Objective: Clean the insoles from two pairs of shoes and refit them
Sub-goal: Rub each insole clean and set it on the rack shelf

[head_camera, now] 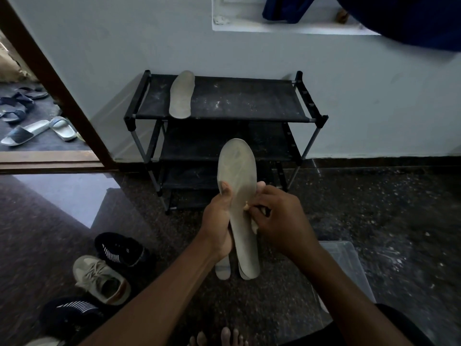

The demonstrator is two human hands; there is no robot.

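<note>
- Head view, the only one.
- Left hand point(219, 221): clenched round the insole point(239, 176) at its narrow waist, thumb laid across the near face, fingertips showing past the far edge.
- Insole: grey, worn, held upright between the two hands, toe end up, heel end down below the wrists.
- Spare insoles point(222, 269): caught in the same left grip, behind the first; heel ends poking out under the left palm; exact count not clear.
- Right hand point(279, 221): fingers curled, pinching a wad point(254, 227) against the right edge of the insole.
- Wad: small, pale, mostly hidden under the fingers; cloth or sponge, cannot tell.
- Rack point(249, 101): black, several tiers, ahead of and above the hands, against the wall; top tier dusty.
- Rack insole point(181, 94): grey, lying flat on the top tier, up and left of the left hand, toe end toward the wall.
- Dark shoe point(119, 249): striped, on the floor left of the left forearm.
- Beige shoe point(101, 279): laced, just beside and nearer than the dark shoe.
- Second dark shoe point(69, 313): striped, nearer again, lower left.
- Bin point(349, 265): clear plastic, on the floor under the right forearm.
- Slippers point(37, 131): far left of the hands, beyond the doorway.
- Toes point(224, 337): bare, bottom edge, between the forearms.
</note>
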